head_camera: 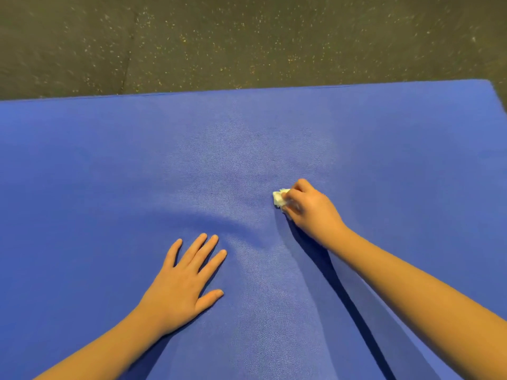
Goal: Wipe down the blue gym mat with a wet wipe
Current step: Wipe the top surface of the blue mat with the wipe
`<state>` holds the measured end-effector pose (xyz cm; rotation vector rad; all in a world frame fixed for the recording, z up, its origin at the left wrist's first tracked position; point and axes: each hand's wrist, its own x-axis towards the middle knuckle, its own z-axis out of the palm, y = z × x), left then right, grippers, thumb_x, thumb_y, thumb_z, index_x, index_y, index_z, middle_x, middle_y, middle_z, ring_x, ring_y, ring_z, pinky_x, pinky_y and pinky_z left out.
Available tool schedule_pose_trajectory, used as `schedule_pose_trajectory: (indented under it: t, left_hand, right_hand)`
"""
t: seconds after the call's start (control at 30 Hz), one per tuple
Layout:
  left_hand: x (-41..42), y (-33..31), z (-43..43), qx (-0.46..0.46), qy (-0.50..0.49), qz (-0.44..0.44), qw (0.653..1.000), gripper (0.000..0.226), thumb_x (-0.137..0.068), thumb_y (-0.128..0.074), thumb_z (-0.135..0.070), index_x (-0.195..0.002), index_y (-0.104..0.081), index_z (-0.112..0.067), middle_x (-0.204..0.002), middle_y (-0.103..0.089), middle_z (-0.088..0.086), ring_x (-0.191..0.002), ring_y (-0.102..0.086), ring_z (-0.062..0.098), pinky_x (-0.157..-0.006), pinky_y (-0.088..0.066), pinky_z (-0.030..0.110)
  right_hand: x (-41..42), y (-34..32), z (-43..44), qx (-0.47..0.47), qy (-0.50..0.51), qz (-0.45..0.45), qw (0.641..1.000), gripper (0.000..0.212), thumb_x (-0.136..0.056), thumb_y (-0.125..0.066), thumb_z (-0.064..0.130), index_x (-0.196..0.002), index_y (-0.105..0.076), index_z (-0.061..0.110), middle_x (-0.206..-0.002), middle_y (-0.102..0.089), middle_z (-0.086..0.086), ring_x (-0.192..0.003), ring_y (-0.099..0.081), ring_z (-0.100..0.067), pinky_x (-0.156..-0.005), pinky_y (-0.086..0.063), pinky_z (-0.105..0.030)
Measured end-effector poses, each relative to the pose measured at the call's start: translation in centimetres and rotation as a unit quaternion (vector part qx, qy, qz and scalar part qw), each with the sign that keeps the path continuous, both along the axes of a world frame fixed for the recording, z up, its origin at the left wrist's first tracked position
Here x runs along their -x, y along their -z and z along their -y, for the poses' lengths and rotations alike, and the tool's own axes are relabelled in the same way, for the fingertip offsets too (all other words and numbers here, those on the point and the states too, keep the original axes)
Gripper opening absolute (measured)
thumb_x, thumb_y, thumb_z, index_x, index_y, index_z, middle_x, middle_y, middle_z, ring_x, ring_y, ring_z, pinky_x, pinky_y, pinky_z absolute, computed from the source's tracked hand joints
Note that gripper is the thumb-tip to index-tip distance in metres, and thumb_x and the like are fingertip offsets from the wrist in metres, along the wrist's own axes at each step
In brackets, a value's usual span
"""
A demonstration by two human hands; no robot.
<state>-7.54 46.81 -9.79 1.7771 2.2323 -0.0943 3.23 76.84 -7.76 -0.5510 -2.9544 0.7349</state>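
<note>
— Nearest first?
— Presses the open left hand [186, 283], fingers spread, flat on the textured blue foam gym mat [82, 174]. Just beyond, grips a crumpled white wet wipe [279, 197] in the right hand [310, 209], held against mid-mat.
— Progress?
— Seems midway: pale sheen centrally, edges probably left. Farther, speckled dark rubber floor [247, 37]. No writing visible.

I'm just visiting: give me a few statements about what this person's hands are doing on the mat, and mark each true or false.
1. The right hand grips a bunched white wipe. True.
2. The left hand holds a spray bottle. False: it holds nothing and lies flat, fingers spread.
3. Both hands are on the blue mat. True.
4. The mat lies on a pale wooden floor. False: the floor is dark and speckled.
5. The wipe is spread out flat. False: it is crumpled.
</note>
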Motion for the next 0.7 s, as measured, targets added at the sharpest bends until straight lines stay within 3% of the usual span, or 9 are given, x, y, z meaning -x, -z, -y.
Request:
schedule_pose_trajectory:
  t: [0.07,0.13,0.3,0.4,0.47,0.5,0.63,0.7]
  left_hand:
    - [0.2,0.0,-0.1,-0.005,0.005,-0.004,1.0,0.068,-0.097,-0.021,-0.062,-0.145,-0.041,-0.018,-0.154,-0.033,0.01,-0.142,-0.027,0.028,-0.108,-0.021,0.055]
    - [0.4,0.0,-0.1,-0.011,0.008,-0.004,1.0,0.068,-0.097,-0.021,-0.063,-0.144,-0.044,-0.019,-0.153,-0.035,0.01,-0.141,-0.028,0.028,-0.107,-0.022,0.055]
    - [0.4,0.2,-0.1,-0.022,0.003,-0.002,1.0,0.067,-0.097,-0.021,-0.063,-0.145,-0.04,-0.02,-0.153,-0.035,0.01,-0.14,-0.029,0.028,-0.106,-0.022,0.055]
    - [0.6,0.3,-0.1,-0.023,0.002,0.006,1.0,0.066,-0.097,-0.023,-0.063,-0.145,-0.04,-0.021,-0.153,-0.034,0.01,-0.14,-0.029,0.028,-0.107,-0.021,0.055]
    - [1.2,0.3,-0.5,-0.025,-0.001,0.009,1.0,0.064,-0.098,-0.022,-0.06,-0.146,-0.04,-0.021,-0.154,-0.033,0.01,-0.141,-0.028,0.028,-0.108,-0.021,0.055]
    - [1.7,0.3,-0.9,-0.026,-0.005,0.009,1.0,0.063,-0.099,-0.02,-0.059,-0.146,-0.039,-0.021,-0.154,-0.033,0.009,-0.141,-0.028,0.027,-0.108,-0.02,0.055]
    - [4.5,0.3,-3.6,-0.021,-0.032,-0.006,0.999,0.06,-0.097,-0.023,-0.057,-0.143,-0.04,-0.022,-0.152,-0.036,0.01,-0.139,-0.028,0.03,-0.105,-0.024,0.06]
    - [6.1,0.1,-5.0,-0.005,-0.069,-0.006,0.998,0.066,-0.09,-0.032,-0.06,-0.141,-0.045,-0.021,-0.15,-0.039,0.012,-0.138,-0.027,0.03,-0.102,-0.033,0.066]
  right_hand:
    - [1.5,0.3,-0.6,-0.013,0.075,-0.022,0.997,0.015,-0.081,-0.07,0.013,-0.083,-0.062,0.0,-0.088,-0.054,-0.013,-0.066,-0.052,-0.032,-0.05,-0.046,-0.039]
    - [2.1,0.4,0.5,-0.006,0.083,-0.045,0.996,0.013,-0.08,-0.071,0.01,-0.08,-0.062,0.0,-0.086,-0.054,-0.013,-0.066,-0.053,-0.032,-0.049,-0.046,-0.037]
    - [1.8,0.3,1.8,-0.013,-0.142,-0.018,0.99,0.013,-0.079,-0.071,0.017,-0.079,-0.062,0.008,-0.085,-0.057,-0.007,-0.07,-0.054,-0.029,-0.044,-0.039,-0.029]
    - [3.8,0.7,-0.4,-0.061,-0.047,-0.054,0.996,0.015,-0.076,-0.076,0.015,-0.076,-0.064,0.006,-0.084,-0.058,-0.009,-0.07,-0.052,-0.031,-0.048,-0.041,-0.032]
    - [4.8,1.1,-0.2,-0.041,0.052,-0.076,0.995,0.012,-0.08,-0.07,0.014,-0.077,-0.065,0.004,-0.084,-0.055,-0.012,-0.072,-0.051,-0.032,-0.048,-0.045,-0.038]
    - [5.0,1.2,0.4,-0.028,0.056,-0.087,0.994,0.011,-0.082,-0.066,0.013,-0.077,-0.065,0.003,-0.084,-0.054,-0.013,-0.072,-0.051,-0.033,-0.048,-0.046,-0.038]
    - [4.1,1.2,2.3,0.007,-0.172,-0.059,0.983,0.023,-0.088,-0.05,0.023,-0.085,-0.065,0.006,-0.088,-0.057,-0.012,-0.072,-0.053,-0.031,-0.05,-0.043,-0.03]
    - [5.0,0.9,0.8,-0.01,-0.208,-0.027,0.978,0.016,-0.086,-0.059,0.023,-0.085,-0.065,0.008,-0.091,-0.058,-0.01,-0.076,-0.055,-0.03,-0.047,-0.044,-0.031]
